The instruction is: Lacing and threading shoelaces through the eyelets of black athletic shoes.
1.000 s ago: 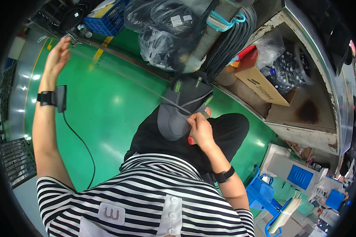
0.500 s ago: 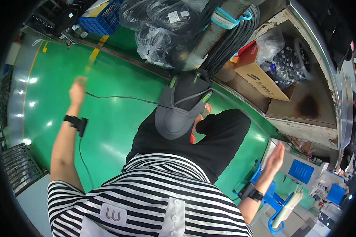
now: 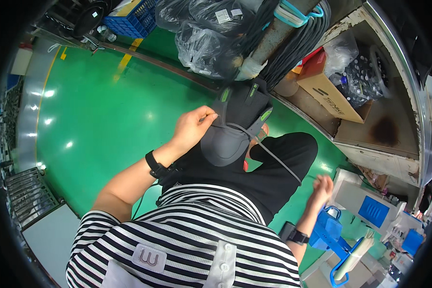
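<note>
A dark grey knee pad (image 3: 225,145) with green accents sits over my bent left leg in the middle of the view. A thin grey cable (image 3: 276,158) crosses the pad and slants down to the right over my black trousers. At the pad's left edge, my left hand (image 3: 195,126) pinches the cable between thumb and fingers. Well to the right, beyond my other leg, my right hand (image 3: 319,193) hangs with its fingers curled. The cable bends short of that hand; whether a thin end reaches its fingers I cannot make out.
Plastic-wrapped black bundles (image 3: 204,48) lie ahead, beside a rusty post hung with black cable coils (image 3: 300,50). On a worn metal shelf at right stands an open cardboard box (image 3: 329,98). A blue crate (image 3: 132,21) is far left, a blue-handled trolley (image 3: 335,240) near right.
My left hand has come in from the far left to the knee pad with the cable. My right hand has dropped slightly inward, and the cable on its side has gone slack.
</note>
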The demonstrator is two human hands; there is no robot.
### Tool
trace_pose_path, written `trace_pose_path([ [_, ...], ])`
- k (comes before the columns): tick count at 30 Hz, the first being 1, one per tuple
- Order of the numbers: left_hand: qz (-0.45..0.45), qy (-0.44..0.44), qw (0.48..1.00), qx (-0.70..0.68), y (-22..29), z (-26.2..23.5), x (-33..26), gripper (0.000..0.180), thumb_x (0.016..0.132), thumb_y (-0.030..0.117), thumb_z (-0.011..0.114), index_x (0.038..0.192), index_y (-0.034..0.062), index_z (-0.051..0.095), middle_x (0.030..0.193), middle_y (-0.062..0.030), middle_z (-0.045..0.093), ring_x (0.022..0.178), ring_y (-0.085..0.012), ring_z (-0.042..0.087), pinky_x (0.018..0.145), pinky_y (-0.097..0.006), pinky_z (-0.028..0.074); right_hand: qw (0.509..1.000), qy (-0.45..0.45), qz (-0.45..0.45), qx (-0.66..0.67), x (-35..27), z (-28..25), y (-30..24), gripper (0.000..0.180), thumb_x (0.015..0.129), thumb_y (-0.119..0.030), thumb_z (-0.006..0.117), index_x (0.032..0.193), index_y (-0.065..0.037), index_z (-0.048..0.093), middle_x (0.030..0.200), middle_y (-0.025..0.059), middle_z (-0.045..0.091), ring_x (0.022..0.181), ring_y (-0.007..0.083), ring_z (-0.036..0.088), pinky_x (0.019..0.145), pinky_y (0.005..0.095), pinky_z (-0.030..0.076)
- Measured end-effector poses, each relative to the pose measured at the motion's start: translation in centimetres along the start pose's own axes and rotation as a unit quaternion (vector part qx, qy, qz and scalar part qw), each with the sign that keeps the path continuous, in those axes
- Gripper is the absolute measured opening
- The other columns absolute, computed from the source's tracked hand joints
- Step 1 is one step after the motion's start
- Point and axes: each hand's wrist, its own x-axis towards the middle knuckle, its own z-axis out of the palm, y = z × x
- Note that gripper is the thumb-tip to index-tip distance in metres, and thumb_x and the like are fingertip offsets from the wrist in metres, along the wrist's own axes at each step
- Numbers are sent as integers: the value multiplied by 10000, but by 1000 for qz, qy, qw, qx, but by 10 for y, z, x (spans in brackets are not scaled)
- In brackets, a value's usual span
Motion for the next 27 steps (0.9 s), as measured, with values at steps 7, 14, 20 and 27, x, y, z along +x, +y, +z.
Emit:
trace_pose_path([
  [7,103,85,983,127,7,18,-3,155,909,187,615,847,45,618,652,-139,605,562,-316,586,510,-385,433,949,-311,-3,-56,-66,203,-81,125,903,-103,630,891,19,654,711,24,631,650,73,555,621,228,448],
  [14,252,-51,899,355,21,2,29,162,829,230,657,753,96,608,672,-41,615,775,-238,577,851,-399,391,885,-386,-14,-262,-67,227,-89,187,895,-208,596,859,-46,683,667,113,647,644,224,648,624,319,477],
  [20,343,-116,861,358,25,-15,46,135,808,231,659,779,100,643,667,-30,654,806,-227,545,912,-449,367,833,-388,-134,-370,-52,248,-91,200,851,-219,619,782,-37,663,648,130,639,638,293,641,646,373,485],
  [27,496,-26,779,382,37,-29,55,161,741,255,685,795,119,618,876,-11,642,875,-211,536,920,-443,379,641,-403,-515,-402,-33,244,-119,137,670,-130,673,756,-87,576,720,55,568,681,251,599,575,367,480],
])
